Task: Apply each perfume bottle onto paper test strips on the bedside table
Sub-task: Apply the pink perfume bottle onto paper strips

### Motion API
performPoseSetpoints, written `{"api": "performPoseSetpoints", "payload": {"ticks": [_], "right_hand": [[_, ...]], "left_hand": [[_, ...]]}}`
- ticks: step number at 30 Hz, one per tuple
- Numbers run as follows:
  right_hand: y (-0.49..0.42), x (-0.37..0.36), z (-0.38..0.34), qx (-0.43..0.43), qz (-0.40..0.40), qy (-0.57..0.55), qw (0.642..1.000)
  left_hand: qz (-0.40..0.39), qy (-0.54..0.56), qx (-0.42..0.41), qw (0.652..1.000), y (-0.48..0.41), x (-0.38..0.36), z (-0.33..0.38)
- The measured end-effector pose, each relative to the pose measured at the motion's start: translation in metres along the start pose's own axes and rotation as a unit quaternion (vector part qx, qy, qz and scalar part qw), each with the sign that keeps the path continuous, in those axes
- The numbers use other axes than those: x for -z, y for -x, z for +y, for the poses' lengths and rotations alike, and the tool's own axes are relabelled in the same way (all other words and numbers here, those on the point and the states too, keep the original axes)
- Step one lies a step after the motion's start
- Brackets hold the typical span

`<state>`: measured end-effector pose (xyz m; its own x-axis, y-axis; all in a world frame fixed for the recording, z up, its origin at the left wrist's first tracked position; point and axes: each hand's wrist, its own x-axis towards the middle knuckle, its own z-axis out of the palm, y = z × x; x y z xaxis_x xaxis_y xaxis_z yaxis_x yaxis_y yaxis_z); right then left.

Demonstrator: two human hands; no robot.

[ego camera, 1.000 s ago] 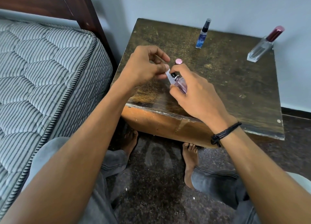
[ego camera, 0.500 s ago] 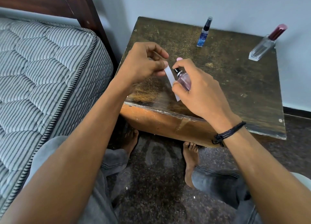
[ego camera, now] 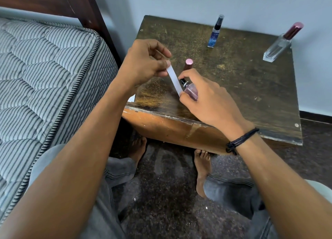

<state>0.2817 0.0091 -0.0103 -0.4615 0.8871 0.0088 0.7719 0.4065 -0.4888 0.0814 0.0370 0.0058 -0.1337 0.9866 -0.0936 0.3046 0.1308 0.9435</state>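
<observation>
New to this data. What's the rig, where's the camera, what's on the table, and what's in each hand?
There is no machine here. A person works with bare hands, and a wide-angle camera worn on their head looks down at them, so every picture shares that one view. The left hand pinches the top of a white paper test strip. The right hand grips a small pink perfume bottle, with its spray head right beside the strip. On the wooden bedside table stand a loose pink cap, a slim blue spray bottle and a clear bottle with a dark red cap. A striped mattress lies to the left.
</observation>
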Motion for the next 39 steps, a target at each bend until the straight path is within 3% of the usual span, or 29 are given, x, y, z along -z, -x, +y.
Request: {"api": "performPoseSetpoints", "payload": {"ticks": [39], "right_hand": [[-0.002, -0.015, -0.003, 0.032, 0.031, 0.003, 0.999]], "left_hand": [[-0.010, -0.006, 0.003, 1.000, 0.001, 0.001, 0.000]]}}
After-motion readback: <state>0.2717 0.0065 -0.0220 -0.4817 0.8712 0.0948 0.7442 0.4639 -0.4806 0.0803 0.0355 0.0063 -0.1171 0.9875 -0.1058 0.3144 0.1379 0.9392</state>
